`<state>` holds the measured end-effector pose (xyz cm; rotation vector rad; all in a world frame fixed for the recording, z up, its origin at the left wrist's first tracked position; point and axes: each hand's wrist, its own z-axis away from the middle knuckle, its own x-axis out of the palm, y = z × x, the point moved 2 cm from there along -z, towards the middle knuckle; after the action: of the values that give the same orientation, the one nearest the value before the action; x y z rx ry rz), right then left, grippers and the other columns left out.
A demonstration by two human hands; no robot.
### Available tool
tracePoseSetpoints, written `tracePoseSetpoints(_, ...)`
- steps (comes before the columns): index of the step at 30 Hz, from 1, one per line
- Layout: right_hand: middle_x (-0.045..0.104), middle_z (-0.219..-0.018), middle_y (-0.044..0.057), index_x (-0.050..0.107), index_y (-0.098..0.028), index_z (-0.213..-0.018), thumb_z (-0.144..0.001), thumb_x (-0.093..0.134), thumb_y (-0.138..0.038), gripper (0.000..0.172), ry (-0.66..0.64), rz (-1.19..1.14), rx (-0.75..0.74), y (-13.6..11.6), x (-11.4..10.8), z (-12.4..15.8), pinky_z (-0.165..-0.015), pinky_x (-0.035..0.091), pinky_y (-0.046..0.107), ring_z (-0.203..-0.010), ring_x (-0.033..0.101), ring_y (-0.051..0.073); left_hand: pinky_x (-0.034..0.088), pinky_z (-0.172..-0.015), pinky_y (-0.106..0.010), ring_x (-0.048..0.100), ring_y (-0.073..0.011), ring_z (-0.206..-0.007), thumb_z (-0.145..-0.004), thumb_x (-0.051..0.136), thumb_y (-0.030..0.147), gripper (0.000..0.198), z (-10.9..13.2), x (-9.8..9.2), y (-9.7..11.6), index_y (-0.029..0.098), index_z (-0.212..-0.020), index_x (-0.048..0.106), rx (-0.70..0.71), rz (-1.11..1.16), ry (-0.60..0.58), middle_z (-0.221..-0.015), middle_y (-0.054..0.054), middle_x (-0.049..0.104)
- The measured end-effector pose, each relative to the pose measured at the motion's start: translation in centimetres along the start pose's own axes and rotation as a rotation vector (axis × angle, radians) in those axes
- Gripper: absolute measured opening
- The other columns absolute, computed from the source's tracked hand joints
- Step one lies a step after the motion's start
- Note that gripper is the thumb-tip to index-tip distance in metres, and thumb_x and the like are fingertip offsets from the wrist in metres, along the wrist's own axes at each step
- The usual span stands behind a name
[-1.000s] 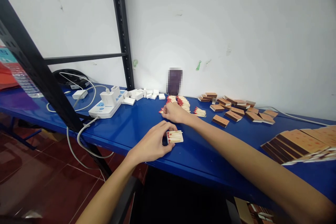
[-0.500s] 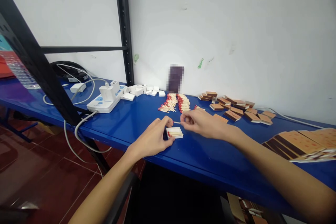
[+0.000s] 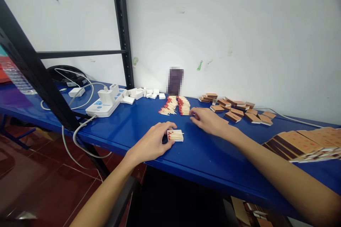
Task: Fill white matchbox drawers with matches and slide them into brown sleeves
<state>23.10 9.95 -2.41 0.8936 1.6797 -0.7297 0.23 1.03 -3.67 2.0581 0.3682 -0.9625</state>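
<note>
My left hand (image 3: pixel 155 140) grips the end of a small white matchbox tray (image 3: pixel 176 140) between thumb and fingers. Inside lie several matches (image 3: pixel 174 136) with red heads to the left; one juts past the right edge. Behind it, two heaps of loose matches (image 3: pixel 168 105) lie on the blue table (image 3: pixel 149 113). Beside the right-hand heap (image 3: pixel 184 106), my right hand (image 3: pixel 205 118) rests low over the table, fingers curled together. Whatever its fingertips may hold is hidden.
Small white trays (image 3: pixel 138 94) lie along the wall at left, next to a power strip (image 3: pixel 103 108) with cables. Brown matchbox sleeves (image 3: pixel 234 113) are scattered at right, and flat sleeves (image 3: pixel 301 143) fan out nearer. A black metal post (image 3: pixel 39 60) stands at left.
My right hand has moved away from the tray, back toward the heaps. The match it held now appears to lie in the tray. My left hand stays on the tray.
</note>
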Motion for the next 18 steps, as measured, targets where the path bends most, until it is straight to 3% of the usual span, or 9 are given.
tracePoseSetpoints(5,0.067,-0.092,0.007,0.061,-0.018,-0.103,-0.092,0.054,-0.021,0.013,-0.007,-0.099,-0.102,-3.3,1.7,-2.2,-0.072,0.038,0.028,-0.085,0.059,0.019,0.046,-0.089,-0.032,0.059,-0.0192,-0.098,-0.085,0.061,0.024,0.032,0.0,0.0,0.1,0.025,-0.117,0.055,0.007,-0.011,-0.036,-0.114,-0.001,0.064)
tracePoseSetpoints(11,0.067,-0.092,0.01,0.061,-0.017,-0.091,-0.094,0.053,-0.022,0.011,0.022,-0.222,-0.051,-5.6,2.7,-5.6,-0.068,0.037,0.028,-0.084,0.059,0.02,0.046,-0.085,-0.029,0.059,-0.0163,-0.09,-0.084,0.065,0.025,0.033,0.0,-0.1,0.3,0.026,-0.116,0.057,-0.023,0.017,-0.055,-0.109,0.001,0.065)
tracePoseSetpoints(15,0.065,-0.091,0.011,0.059,-0.016,-0.088,-0.096,0.048,-0.021,0.014,0.016,-0.248,-0.045,-5.5,2.9,-5.5,-0.068,0.036,0.028,-0.084,0.058,0.021,0.045,-0.085,-0.032,0.058,-0.0188,-0.09,-0.083,0.065,0.025,0.031,-0.3,-0.2,0.0,0.027,-0.113,0.057,-0.09,-0.064,0.025,-0.099,0.001,0.066)
tracePoseSetpoints(18,0.064,-0.088,0.007,0.056,-0.017,-0.091,-0.098,0.044,-0.022,0.014,0.03,-0.314,-0.09,-5.2,2.9,-4.2,-0.068,0.037,0.027,-0.079,0.056,0.017,0.046,-0.084,-0.035,0.058,-0.021,-0.091,-0.083,0.062,0.024,0.03,-0.6,-0.2,-0.6,0.026,-0.112,0.057,-0.196,-0.139,0.11,-0.101,0.0,0.066)
